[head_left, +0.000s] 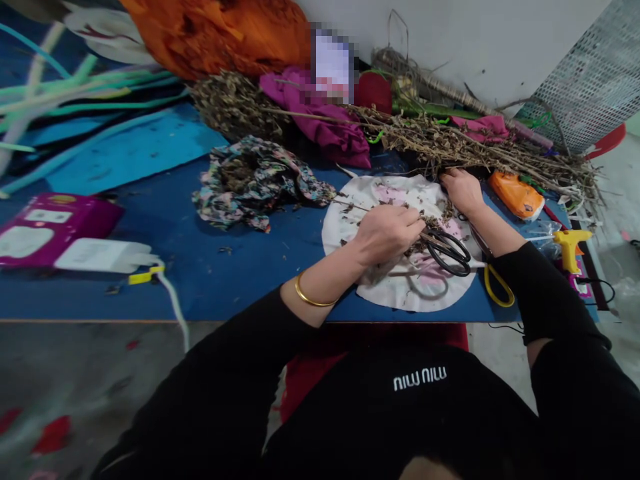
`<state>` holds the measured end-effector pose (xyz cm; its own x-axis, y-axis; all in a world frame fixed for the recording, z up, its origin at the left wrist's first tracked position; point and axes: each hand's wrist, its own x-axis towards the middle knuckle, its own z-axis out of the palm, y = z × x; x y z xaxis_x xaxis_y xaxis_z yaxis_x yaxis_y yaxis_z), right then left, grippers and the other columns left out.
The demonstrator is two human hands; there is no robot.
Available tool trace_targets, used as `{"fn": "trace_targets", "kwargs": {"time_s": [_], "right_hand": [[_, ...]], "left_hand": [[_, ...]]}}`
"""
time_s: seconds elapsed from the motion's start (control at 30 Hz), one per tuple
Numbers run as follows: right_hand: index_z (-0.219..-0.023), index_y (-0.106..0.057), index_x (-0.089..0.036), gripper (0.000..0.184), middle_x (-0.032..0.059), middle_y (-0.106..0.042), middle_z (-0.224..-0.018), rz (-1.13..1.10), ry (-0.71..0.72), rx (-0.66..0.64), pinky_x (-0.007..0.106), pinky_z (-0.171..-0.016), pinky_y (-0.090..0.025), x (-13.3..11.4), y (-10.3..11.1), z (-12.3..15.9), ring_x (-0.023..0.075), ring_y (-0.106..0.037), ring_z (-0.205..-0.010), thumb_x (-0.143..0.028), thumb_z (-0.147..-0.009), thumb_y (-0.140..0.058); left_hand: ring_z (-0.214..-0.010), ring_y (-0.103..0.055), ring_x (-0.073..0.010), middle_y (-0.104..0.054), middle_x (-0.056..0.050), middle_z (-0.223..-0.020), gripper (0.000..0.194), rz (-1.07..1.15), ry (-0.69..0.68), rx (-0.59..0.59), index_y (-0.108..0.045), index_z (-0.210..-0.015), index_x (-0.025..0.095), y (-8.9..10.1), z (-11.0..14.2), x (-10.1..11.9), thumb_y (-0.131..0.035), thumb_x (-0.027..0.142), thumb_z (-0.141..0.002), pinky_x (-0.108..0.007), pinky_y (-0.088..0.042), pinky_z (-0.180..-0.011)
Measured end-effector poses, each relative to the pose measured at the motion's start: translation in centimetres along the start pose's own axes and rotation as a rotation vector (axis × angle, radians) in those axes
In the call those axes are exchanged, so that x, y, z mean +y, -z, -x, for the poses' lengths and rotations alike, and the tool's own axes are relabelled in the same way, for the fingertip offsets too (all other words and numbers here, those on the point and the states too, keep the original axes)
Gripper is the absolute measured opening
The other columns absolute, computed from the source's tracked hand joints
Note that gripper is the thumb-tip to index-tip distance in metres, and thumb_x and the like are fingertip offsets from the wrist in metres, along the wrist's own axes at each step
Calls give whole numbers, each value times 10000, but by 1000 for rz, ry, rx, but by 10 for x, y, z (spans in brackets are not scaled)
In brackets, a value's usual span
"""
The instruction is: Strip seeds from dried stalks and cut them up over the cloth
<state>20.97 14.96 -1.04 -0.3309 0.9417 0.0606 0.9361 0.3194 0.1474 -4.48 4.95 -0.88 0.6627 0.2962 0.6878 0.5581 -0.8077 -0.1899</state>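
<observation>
My left hand (pixel 385 233), with a gold bangle at the wrist, is closed around dried plant stems (pixel 416 248) above a round white cloth (pixel 341 225). Black-handled scissors (pixel 450 253) lie against the stems, just right of its fingers. At the cloth's back edge, my right hand (pixel 463 190) has its fingers curled down beside a heap of dried branches (pixel 440 143); what lies under the fingertips is hidden. Dry leaf crumbs are scattered over the cloth. Yellow-handled scissors (pixel 499 287) lie at the table's front edge, below my right forearm.
A bunched floral cloth (pixel 255 183) sits left of the white cloth. Further left are a purple box (pixel 55 227) and blue sheet (pixel 145 150). To the right lie an orange packet (pixel 517 195) and yellow glue gun (pixel 570 247). Orange fabric (pixel 225 33) and purple fabric (pixel 320 123) lie behind.
</observation>
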Motion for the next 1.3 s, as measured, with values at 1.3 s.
{"fn": "trace_targets", "kwargs": {"time_s": [1.3], "right_hand": [[-1069, -776, -161, 328, 151, -748, -1110, -172, -113, 101, 341, -811, -477, 5, 11, 30, 255, -682, -963, -206, -943, -477]], "left_hand": [[-587, -524, -176, -585, -42, -671, 307, 42, -54, -13, -641, -738, 179, 5, -4, 3, -477, 131, -993, -356, -271, -521]]}}
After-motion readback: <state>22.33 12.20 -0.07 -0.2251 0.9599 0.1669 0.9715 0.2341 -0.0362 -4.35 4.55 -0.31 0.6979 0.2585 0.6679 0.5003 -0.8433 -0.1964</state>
